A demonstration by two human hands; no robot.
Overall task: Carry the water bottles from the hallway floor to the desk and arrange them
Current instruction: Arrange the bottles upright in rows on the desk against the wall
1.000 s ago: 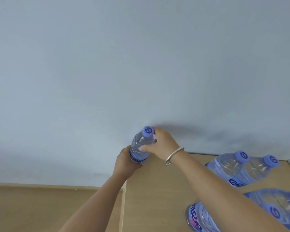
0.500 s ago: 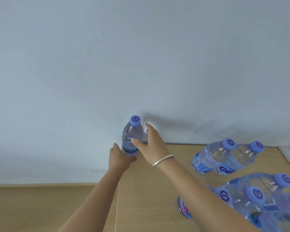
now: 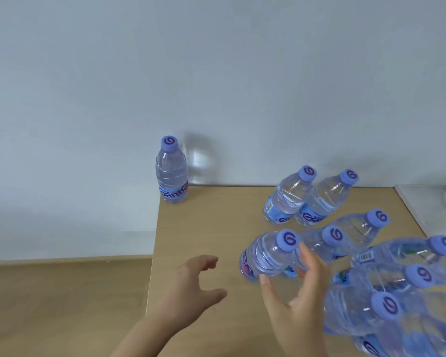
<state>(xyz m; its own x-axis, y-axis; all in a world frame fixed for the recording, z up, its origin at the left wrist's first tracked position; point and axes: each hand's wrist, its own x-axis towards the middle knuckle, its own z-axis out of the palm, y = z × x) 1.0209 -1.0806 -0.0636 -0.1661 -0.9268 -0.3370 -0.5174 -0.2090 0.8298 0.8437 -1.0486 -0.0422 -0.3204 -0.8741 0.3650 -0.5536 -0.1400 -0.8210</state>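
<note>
Two bare forearms enter from the bottom edge, with no sleeve showing on either. The left hand and the right hand wear no gloves or rings. The fingernails look short and unpainted; motion blur softens finer detail.

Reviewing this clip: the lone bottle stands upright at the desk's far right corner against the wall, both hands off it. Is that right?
Not quite. The head view shows the lone bottle upright at the desk's far left corner, by the wall. Both the left hand and right hand are off it.
</note>
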